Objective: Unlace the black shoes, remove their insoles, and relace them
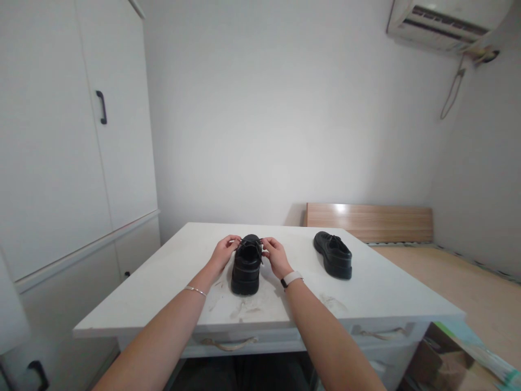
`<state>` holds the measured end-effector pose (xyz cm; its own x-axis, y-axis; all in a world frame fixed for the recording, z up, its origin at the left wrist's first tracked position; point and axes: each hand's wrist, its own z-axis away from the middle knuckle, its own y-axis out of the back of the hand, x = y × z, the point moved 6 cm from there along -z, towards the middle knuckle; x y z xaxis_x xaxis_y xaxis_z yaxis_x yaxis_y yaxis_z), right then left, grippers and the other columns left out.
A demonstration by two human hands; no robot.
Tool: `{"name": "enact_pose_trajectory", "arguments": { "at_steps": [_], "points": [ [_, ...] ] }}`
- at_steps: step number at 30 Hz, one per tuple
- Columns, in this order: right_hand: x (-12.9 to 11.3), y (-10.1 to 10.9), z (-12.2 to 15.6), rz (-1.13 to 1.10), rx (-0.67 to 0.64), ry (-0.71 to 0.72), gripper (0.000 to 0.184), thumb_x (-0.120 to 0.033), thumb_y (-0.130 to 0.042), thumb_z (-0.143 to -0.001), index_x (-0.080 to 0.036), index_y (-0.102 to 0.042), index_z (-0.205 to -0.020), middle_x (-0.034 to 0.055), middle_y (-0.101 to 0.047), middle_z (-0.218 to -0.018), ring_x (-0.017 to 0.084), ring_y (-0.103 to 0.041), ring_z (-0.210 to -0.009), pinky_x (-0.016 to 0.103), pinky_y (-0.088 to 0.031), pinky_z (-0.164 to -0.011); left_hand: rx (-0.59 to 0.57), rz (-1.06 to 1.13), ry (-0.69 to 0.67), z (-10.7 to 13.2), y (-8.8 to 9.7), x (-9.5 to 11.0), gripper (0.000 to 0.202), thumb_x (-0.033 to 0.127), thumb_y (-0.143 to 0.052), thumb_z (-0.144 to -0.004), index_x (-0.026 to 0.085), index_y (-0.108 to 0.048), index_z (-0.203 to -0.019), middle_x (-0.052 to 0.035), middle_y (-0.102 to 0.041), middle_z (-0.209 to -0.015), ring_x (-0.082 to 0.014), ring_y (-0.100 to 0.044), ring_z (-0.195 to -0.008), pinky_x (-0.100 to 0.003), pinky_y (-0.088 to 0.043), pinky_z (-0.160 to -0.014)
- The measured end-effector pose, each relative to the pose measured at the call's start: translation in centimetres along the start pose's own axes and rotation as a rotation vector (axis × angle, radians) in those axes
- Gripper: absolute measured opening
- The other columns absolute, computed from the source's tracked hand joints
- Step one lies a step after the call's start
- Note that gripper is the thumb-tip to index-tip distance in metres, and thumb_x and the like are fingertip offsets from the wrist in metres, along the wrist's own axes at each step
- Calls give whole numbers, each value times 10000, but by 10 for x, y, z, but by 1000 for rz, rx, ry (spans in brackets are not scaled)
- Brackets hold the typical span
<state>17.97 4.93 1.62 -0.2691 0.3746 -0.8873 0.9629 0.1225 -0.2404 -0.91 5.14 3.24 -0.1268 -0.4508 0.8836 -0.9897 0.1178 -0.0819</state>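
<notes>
A black lace-up shoe (pixel 245 271) stands upright on the white table (pixel 171 282), its heel toward me and its toe pointing away. My left hand (pixel 224 252) is at the shoe's left side, finger and thumb pinched on a shoelace near the top. On the other side my right hand (pixel 277 256), with a pale band on the wrist, pinches the shoelace too. The laces stretch sideways between both hands over the shoe's opening. A second black shoe (pixel 334 255) rests to the right, apart from my hands, its toe angled away to the left.
Brownish smudges (pixel 246 310) mark the tabletop near its front edge. Below are drawers with rope handles (pixel 230 344). A white cabinet (pixel 52 163) stands at the left. At the right are a bed frame with a wooden headboard (pixel 370 222) and a cardboard box (pixel 437 361) on the floor.
</notes>
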Motion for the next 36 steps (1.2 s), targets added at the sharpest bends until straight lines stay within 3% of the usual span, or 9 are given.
{"name": "enact_pose_trajectory", "arguments": {
  "at_steps": [10, 15, 20, 23, 27, 31, 36],
  "points": [
    [7, 2, -5, -64, 19, -20, 207, -325, -571, -969, -135, -599, -892, -35, -570, -726, 71, -509, -525, 199, -457, -489, 36, 85, -17, 0, 0, -1, 235, 370, -649, -876, 148, -596, -817, 13, -596, -744, -144, -583, -706, -311, -485, -708],
    [5, 2, -2, -85, 13, -51, 204, -325, -581, -962, -134, -596, -892, -41, -561, -715, 69, -497, -513, 197, -445, -480, 69, 139, 35, -1, 5, -6, 230, 376, -598, -915, 147, -601, -891, 29, -564, -710, -123, -544, -614, -279, -470, -622],
    [-4, -2, 2, -102, 12, -39, 217, -332, -630, -922, -136, -607, -832, -22, -595, -747, 104, -559, -612, 241, -477, -574, 29, 166, 88, 2, 1, -3, 264, 383, -731, -789, 141, -655, -863, -18, -651, -808, -158, -602, -735, -299, -473, -693],
    [-8, -2, 2, -127, 36, -22, 319, -447, -697, -838, -152, -616, -748, 6, -633, -761, 130, -583, -667, 266, -466, -622, 4, 190, 96, 4, -2, 2, 304, 417, -790, -698, 146, -658, -733, -39, -669, -764, -173, -611, -741, -297, -465, -718],
    [-14, 0, 2, -171, 82, -4, 440, -607, -738, -705, -190, -601, -686, 28, -646, -721, 162, -591, -674, 295, -455, -648, 41, 243, 87, 5, -1, 8, 367, 508, -751, -711, 162, -631, -696, -46, -667, -753, -180, -617, -757, -312, -476, -763],
    [-18, -3, 3, -207, 77, -4, 484, -651, -750, -660, -213, -549, -704, -33, -545, -614, 132, -535, -561, 278, -422, -559, 53, 271, 83, 4, -1, 9, 402, 512, -772, -696, 164, -584, -623, 8, -570, -622, -126, -540, -625, -275, -460, -688],
    [-20, -7, 6, -218, 45, -28, 509, -682, -738, -658, -223, -529, -722, -121, -267, -462, 74, -262, -392, 231, -240, -423, 53, 296, 100, 3, 0, 8, 406, 513, -807, -658, 160, -605, -659, 76, -405, -493, -78, -378, -472, -244, -384, -544]
  ]
}}
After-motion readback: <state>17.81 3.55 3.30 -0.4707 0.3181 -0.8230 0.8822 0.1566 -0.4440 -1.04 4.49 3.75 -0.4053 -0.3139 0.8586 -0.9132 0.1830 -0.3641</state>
